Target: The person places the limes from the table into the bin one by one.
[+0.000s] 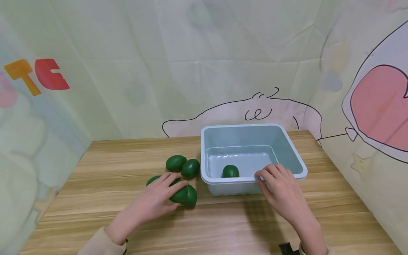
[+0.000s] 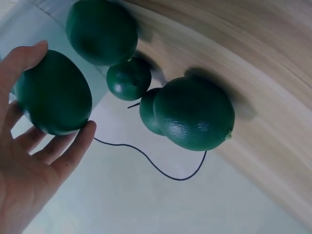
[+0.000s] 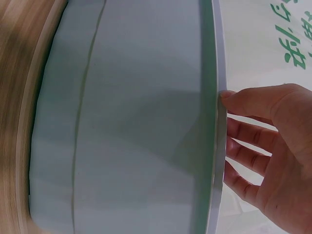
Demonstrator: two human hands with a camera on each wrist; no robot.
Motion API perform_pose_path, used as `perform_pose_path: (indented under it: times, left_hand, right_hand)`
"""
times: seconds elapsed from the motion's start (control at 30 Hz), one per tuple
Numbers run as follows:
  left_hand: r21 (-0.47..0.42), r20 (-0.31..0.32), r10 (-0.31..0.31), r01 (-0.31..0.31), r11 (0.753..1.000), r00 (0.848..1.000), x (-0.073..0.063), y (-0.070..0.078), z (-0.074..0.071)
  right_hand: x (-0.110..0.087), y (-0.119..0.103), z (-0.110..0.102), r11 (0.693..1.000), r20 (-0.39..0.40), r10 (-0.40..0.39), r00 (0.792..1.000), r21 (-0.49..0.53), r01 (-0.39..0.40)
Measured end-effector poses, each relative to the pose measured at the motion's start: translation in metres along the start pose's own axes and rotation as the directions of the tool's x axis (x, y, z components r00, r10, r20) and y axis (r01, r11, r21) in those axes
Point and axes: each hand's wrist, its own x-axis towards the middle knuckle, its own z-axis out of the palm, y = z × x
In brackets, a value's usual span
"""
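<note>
My left hand (image 1: 153,200) curls its thumb and fingers round a lime-like green fruit (image 2: 56,95), dark and smooth. Another such fruit (image 1: 191,196) lies right against the held one, and a further one (image 1: 152,180) is partly hidden behind the hand. Two more fruits (image 1: 176,163) lie just beyond, close to the basin. The pale blue plastic basin (image 1: 236,188) has one green fruit (image 1: 231,171) on its floor near the front wall. My right hand (image 1: 283,193) grips the basin's front rim (image 3: 220,117), its thumb on the outer side.
Basin and fruits stand on a wood-grain table (image 1: 105,159). Behind it and at both sides hangs a printed cloth (image 1: 127,71) with cartoon figures. A black strap piece (image 1: 285,248) shows by the right wrist.
</note>
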Motion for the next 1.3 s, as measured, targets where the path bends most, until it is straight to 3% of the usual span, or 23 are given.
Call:
perform_pose_path:
  times: [0.27, 0.73, 1.07, 1.3]
  left_hand:
    - [0.013, -0.029, 0.001, -0.001, 1.000, 1.000, 0.004, 0.002, -0.006]
    - [-0.024, -0.026, -0.035, 0.034, 0.999, 0.999, 0.014, 0.005, -0.014]
    - [-0.016, -0.086, 0.021, -0.022, 1.000, 0.996, 0.021, 0.003, -0.018]
    - [-0.006, -0.110, 0.016, -0.017, 1.000, 0.994, 0.025, 0.005, -0.024]
  right_hand:
    - [0.001, 0.000, 0.000, 1.000, 0.000, -0.005, 1.000, 0.004, 0.005]
    - [0.000, 0.001, 0.000, 1.000, -0.008, -0.007, 1.000, 0.005, 0.007]
    - [0.000, 0.001, 0.001, 1.000, -0.010, -0.006, 1.000, -0.001, 0.006]
    - [-0.001, 0.002, 0.001, 1.000, -0.007, -0.008, 1.000, 0.007, 0.008]
